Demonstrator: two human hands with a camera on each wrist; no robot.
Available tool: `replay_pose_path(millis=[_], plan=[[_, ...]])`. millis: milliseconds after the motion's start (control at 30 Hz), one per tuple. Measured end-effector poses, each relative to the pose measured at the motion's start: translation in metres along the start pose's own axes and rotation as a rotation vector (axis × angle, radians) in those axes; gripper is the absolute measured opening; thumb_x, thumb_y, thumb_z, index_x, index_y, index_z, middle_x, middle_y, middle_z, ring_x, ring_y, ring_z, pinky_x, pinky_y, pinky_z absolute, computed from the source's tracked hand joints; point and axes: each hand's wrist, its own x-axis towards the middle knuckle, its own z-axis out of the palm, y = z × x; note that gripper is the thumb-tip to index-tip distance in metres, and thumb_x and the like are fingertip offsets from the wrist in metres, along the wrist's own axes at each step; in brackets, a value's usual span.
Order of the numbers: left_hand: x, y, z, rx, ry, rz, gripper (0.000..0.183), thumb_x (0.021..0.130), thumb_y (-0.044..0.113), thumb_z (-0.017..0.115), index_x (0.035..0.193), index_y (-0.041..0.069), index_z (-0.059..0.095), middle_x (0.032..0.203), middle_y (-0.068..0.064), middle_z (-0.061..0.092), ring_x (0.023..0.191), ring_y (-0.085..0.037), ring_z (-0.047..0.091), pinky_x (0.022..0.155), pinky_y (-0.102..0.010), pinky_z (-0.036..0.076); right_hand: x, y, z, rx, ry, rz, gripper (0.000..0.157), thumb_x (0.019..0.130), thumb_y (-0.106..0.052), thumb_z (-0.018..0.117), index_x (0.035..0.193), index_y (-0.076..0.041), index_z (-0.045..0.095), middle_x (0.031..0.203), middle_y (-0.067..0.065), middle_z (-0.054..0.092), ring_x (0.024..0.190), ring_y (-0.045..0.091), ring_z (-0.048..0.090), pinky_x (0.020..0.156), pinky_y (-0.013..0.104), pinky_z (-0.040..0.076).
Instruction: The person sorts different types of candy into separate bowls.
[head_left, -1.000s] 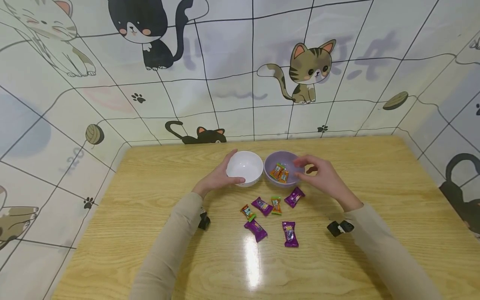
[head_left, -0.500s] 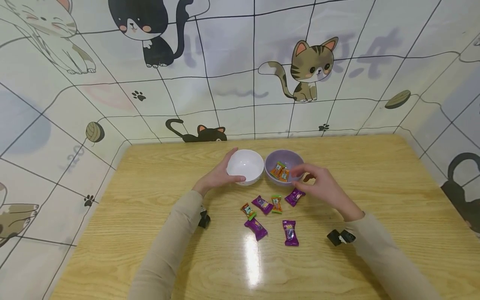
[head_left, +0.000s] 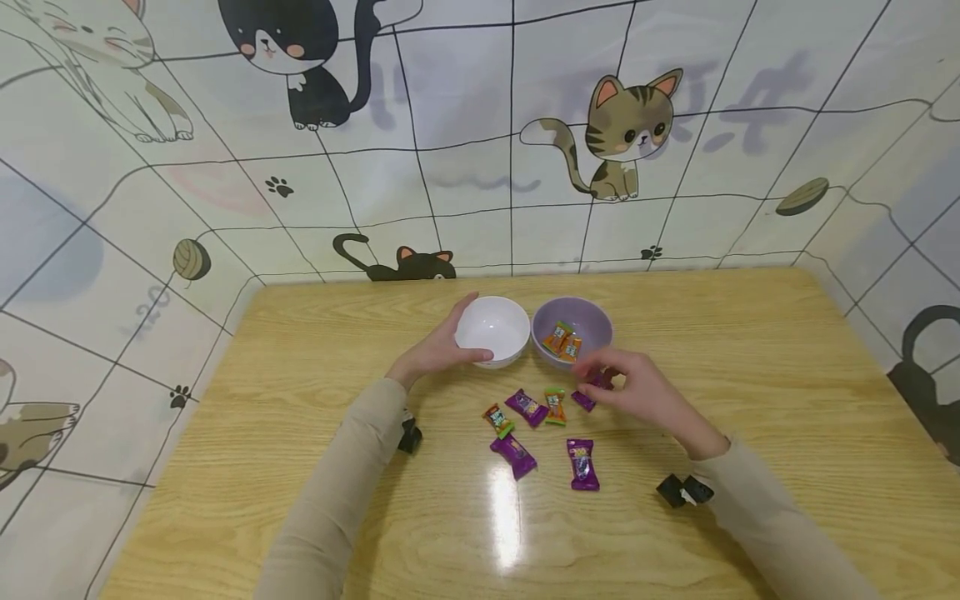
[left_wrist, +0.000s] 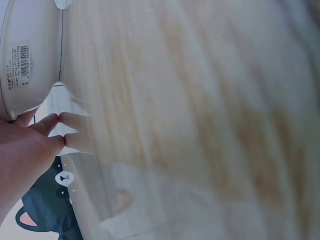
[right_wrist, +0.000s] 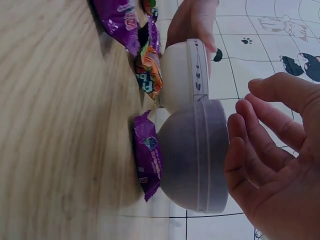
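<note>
Left grip (head_left: 438,350): clamped on the white bowl (head_left: 492,325), thumb along the near rim, the other fingers round its left side; in the left wrist view the bowl fills the upper left, barcode label showing.
Right grip (head_left: 639,387): right of the frame's centre, fingers loosely bent, thumb and fingertips apart; the right wrist view shows it holding nothing, near the rim of the purple bowl (head_left: 591,315).
Bowls: side by side at the middle of the frame, white to the left, purple to the right.
In the purple bowl: two orange candies (head_left: 557,337), one against the other.
Nearest candy: a purple candy (head_left: 583,401), partly hidden behind the right fingers in the head view; in the right wrist view it lies just beside the purple bowl.
Other candies: below the bowls in the frame, two orange-and-green candies (head_left: 555,406) and three more purple ones (head_left: 582,464); the lower left pair lie close together.
Desk: pale wood (head_left: 300,350), with a bright reflection at bottom centre.
Sleeves: beige (head_left: 330,492), with something black at each wrist.
Wall: white with black lines (head_left: 465,192), cats drawn across the top.
</note>
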Motion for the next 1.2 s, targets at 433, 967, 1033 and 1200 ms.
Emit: replay_pose_path(millis=[433,967,1033,1200], plan=[[-0.003,0.007,-0.001,0.007,-0.001,-0.001,0.102,0.083,0.016,0.077,0.156,0.013,0.005,0.155,-0.017,0.019,0.138,-0.035,0.027,0.111,-0.049,0.022,-0.004,0.007,0.014,0.028,-0.077,-0.064,0.02,0.08,0.007,0.073,0.098,0.002,0.069,0.092,0.011,0.068,0.079,0.012,0.061,0.068,0.03,0.054],[0.006,-0.013,0.0,-0.005,0.013,0.007,0.105,0.081,0.015,0.079,0.156,0.02,0.005,0.156,-0.015,0.02,0.137,-0.034,0.028,0.111,-0.049,0.023,0.002,0.016,0.026,0.03,-0.187,0.002,0.024,0.082,0.001,0.073,0.106,-0.001,0.069,0.098,0.005,0.068,0.081,0.014,0.058,0.069,0.026,0.051],[0.006,-0.013,0.0,-0.003,0.014,0.005,0.105,0.081,0.016,0.079,0.156,0.022,0.007,0.155,-0.014,0.022,0.137,-0.032,0.03,0.111,-0.047,0.024,0.002,0.016,0.027,0.02,-0.201,0.01,0.025,0.082,0.001,0.073,0.107,-0.001,0.068,0.1,0.006,0.068,0.082,0.014,0.058,0.069,0.026,0.051],[0.005,-0.014,0.0,-0.001,0.021,0.006,0.104,0.081,0.018,0.08,0.156,0.024,0.009,0.154,-0.012,0.024,0.136,-0.029,0.032,0.11,-0.045,0.027,0.004,0.017,0.029,-0.022,-0.216,-0.003,0.027,0.082,0.001,0.073,0.108,-0.002,0.068,0.104,0.006,0.068,0.084,0.017,0.058,0.071,0.029,0.05]])
